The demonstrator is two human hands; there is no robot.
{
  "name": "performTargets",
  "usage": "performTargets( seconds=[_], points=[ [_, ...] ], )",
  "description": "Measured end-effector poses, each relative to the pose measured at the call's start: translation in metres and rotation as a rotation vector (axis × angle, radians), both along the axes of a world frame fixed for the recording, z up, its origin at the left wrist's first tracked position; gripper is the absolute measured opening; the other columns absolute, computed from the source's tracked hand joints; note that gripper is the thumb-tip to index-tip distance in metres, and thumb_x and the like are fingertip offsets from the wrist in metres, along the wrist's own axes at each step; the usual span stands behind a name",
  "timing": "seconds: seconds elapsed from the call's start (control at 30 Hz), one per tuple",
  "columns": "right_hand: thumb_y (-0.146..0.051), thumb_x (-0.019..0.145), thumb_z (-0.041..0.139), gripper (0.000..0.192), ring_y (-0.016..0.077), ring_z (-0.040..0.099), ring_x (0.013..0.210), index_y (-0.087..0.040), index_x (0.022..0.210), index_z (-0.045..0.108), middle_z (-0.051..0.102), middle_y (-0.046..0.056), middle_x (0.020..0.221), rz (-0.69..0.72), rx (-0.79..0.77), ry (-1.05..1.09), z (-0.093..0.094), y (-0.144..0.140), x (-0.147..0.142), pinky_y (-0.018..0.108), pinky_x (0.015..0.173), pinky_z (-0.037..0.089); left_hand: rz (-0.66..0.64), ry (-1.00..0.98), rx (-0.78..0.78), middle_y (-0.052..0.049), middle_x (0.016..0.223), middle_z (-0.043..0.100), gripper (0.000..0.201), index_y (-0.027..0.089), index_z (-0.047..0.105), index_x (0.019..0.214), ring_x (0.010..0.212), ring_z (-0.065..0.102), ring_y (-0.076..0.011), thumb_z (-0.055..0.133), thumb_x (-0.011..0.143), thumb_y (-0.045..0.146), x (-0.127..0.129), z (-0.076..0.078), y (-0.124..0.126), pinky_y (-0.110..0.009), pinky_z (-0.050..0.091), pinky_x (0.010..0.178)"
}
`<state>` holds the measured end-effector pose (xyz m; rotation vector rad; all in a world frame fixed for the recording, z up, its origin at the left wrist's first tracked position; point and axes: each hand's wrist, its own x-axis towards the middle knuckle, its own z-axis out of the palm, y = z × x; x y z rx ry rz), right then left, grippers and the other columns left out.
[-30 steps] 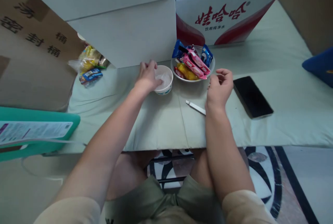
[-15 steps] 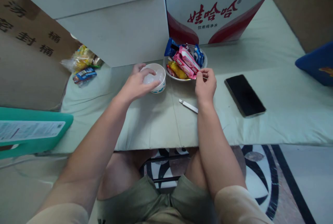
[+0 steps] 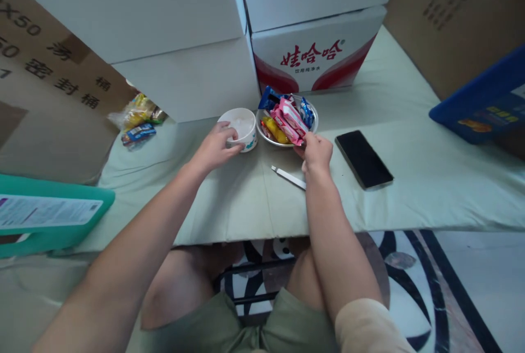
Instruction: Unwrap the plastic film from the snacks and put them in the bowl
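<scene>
A white paper bowl (image 3: pixel 247 142) with a blue-green print stands at the middle of the cloth-covered surface. My left hand (image 3: pixel 219 148) is closed on its near left side, fingers over the rim and thumb outside. Close beside it on the right is a round silvery bowl (image 3: pixel 274 142) filled with wrapped snacks. Pink snack packets (image 3: pixel 290 121) lie on top, among blue packets (image 3: pixel 269 97) and a yellow packet (image 3: pixel 275 130). My right hand (image 3: pixel 318 152) is pinched at this bowl's near right rim, by the pink packets' ends; the fingertips are partly hidden. White tweezers (image 3: pixel 288 176) lie left of my right wrist.
A black phone (image 3: pixel 364 159) lies to the right. White cartons (image 3: pixel 307 60) stand behind the bowls, brown cartons (image 3: pixel 53 96) at the left. Bagged snacks (image 3: pixel 139 121) are at the back left. A green container (image 3: pixel 57 211) stands left, a blue one (image 3: pixel 484 107) right.
The view has shifted, so the bowls appear lower. My left hand has moved from over the paper bowl's top to its near left side. My right hand's fingers have closed lower around the silvery bowl's rim.
</scene>
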<state>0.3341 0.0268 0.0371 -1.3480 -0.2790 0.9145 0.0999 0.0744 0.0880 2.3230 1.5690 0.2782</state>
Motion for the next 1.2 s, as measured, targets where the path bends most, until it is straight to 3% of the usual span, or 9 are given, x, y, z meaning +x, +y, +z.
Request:
performTargets(
  seconds=[0.1, 0.2, 0.43, 0.6, 0.77, 0.87, 0.93, 1.1, 1.2],
  points=[
    [-0.026, 0.064, 0.06, 0.021, 0.0097, 0.044, 0.059, -0.021, 0.051, 0.045, 0.04, -0.007, 0.054, -0.087, 0.03, 0.012, 0.011, -0.012, 0.018, 0.023, 0.055, 0.054, 0.019, -0.06, 0.081, -0.016, 0.144, 0.052, 0.024, 0.018, 0.066, 0.098, 0.138, 0.053, -0.0311, 0.066, 0.085, 0.039, 0.017, 0.012, 0.005, -0.042, 0.052, 0.108],
    [-0.025, 0.062, 0.062, 0.017, 0.0096, 0.044, 0.058, -0.021, 0.053, 0.049, 0.043, -0.007, 0.056, -0.197, 0.073, 0.012, 0.02, -0.031, 0.045, 0.024, 0.055, 0.055, -0.019, -0.141, 0.151, -0.015, 0.143, 0.052, 0.025, 0.017, 0.068, 0.099, 0.127, 0.059, -0.028, 0.067, 0.084, 0.037, 0.054, 0.025, 0.018, -0.041, 0.054, 0.105],
    [-0.028, 0.057, 0.066, 0.023, 0.0114, 0.054, 0.075, -0.019, 0.053, 0.046, 0.052, -0.001, 0.084, -0.519, 0.141, -0.063, 0.024, -0.084, 0.097, 0.023, 0.054, 0.057, -0.278, -0.261, 0.202, -0.013, 0.133, 0.057, 0.023, 0.015, 0.077, 0.101, 0.127, 0.058, -0.0242, 0.068, 0.089, 0.032, 0.216, 0.044, 0.055, -0.037, 0.045, 0.115],
    [-0.027, 0.054, 0.07, 0.023, 0.0096, 0.052, 0.069, -0.019, 0.054, 0.049, 0.052, -0.004, 0.075, -0.619, 0.172, 0.043, 0.012, -0.092, 0.125, 0.023, 0.055, 0.058, -0.443, -0.211, 0.187, -0.016, 0.132, 0.06, 0.024, 0.015, 0.08, 0.103, 0.128, 0.058, -0.0276, 0.065, 0.095, 0.032, 0.325, 0.037, 0.069, -0.04, 0.045, 0.114],
    [-0.026, 0.058, 0.071, 0.022, 0.0102, 0.056, 0.067, -0.02, 0.058, 0.05, 0.05, -0.007, 0.063, -0.656, 0.152, 0.088, 0.001, -0.087, 0.146, 0.025, 0.06, 0.061, -0.433, -0.145, 0.037, -0.018, 0.138, 0.057, 0.031, 0.015, 0.078, 0.117, 0.135, 0.053, -0.0316, 0.068, 0.094, 0.033, 0.385, 0.02, 0.084, -0.042, 0.039, 0.12],
    [-0.025, 0.06, 0.071, 0.024, 0.0098, 0.056, 0.068, -0.02, 0.061, 0.048, 0.053, -0.007, 0.063, -0.677, 0.153, 0.109, -0.004, -0.089, 0.151, 0.026, 0.064, 0.063, -0.367, -0.151, 0.051, -0.016, 0.153, 0.045, 0.048, 0.022, 0.068, 0.136, 0.145, 0.043, -0.0352, 0.072, 0.088, 0.022, 0.387, 0.003, 0.09, -0.046, 0.032, 0.124],
    [-0.025, 0.061, 0.072, 0.027, 0.0095, 0.056, 0.068, -0.02, 0.062, 0.045, 0.051, -0.008, 0.064, -0.696, 0.161, 0.086, -0.006, -0.092, 0.152, 0.027, 0.066, 0.064, -0.332, -0.167, 0.093, -0.015, 0.153, 0.046, 0.052, 0.023, 0.064, 0.14, 0.144, 0.044, -0.0335, 0.066, 0.088, 0.017, 0.37, -0.012, 0.09, -0.045, 0.033, 0.124],
    [-0.023, 0.062, 0.069, 0.026, 0.0099, 0.057, 0.067, -0.021, 0.062, 0.043, 0.052, -0.008, 0.064, -0.729, 0.143, 0.079, -0.013, -0.093, 0.161, 0.029, 0.07, 0.065, -0.418, 0.013, 0.003, -0.018, 0.131, 0.064, 0.041, 0.013, 0.068, 0.129, 0.125, 0.06, -0.0293, 0.052, 0.092, 0.02, 0.287, -0.051, 0.084, -0.04, 0.046, 0.113],
    [-0.023, 0.067, 0.068, 0.025, 0.0087, 0.058, 0.067, -0.02, 0.064, 0.044, 0.054, -0.008, 0.064, -0.68, 0.125, 0.054, -0.015, -0.081, 0.172, 0.028, 0.072, 0.064, -0.513, 0.026, 0.035, -0.015, 0.143, 0.061, 0.044, 0.018, 0.066, 0.135, 0.134, 0.054, -0.0268, 0.044, 0.097, 0.025, 0.246, -0.067, 0.081, -0.039, 0.04, 0.118]
  ],
)
